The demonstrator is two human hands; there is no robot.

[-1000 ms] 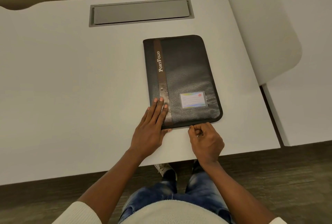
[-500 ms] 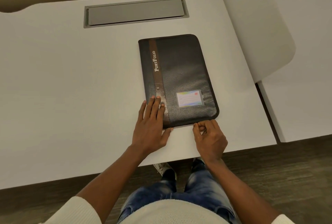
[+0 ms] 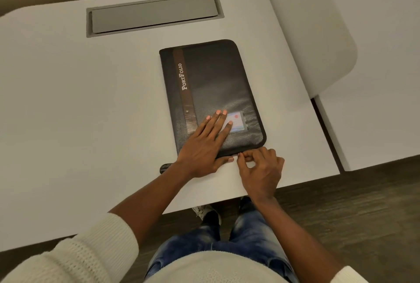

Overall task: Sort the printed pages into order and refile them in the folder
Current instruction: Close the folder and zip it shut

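Head view, looking down over the edge of a white desk (image 3: 79,101).

Folder (image 3: 216,78): black, closed, flat on the desk a little right of centre, long side running away from the person, top end turned slightly to the left. A brown strip (image 3: 184,82) lettered "PortFolio" runs down its left part. A clear card window (image 3: 238,122) sits near its lower right.

Left hand (image 3: 202,146): palm down on the lower left part of the folder, fingers (image 3: 216,123) straight and close together, laid flat on the cover. The fingertips reach onto the left part of the card window. The thumb lies along the folder's near edge. It grips nothing.

Right hand (image 3: 261,169): on the desk at the folder's near edge, just short of its lower right corner, fingers curled. Thumb and forefinger pinch at that edge, close beside the left thumb tip. Whether they hold a zip pull or the edge itself is too small to tell.

Small dark piece (image 3: 165,167): pokes out on the desk by the left wrist; identity unclear.

Surroundings: grey hatch (image 3: 154,13) set into the desk beyond the folder; pale divider panel (image 3: 306,32) to the right, with a second desk (image 3: 375,78) past it; cream sleeve (image 3: 91,255) and blue jeans (image 3: 250,232) below.
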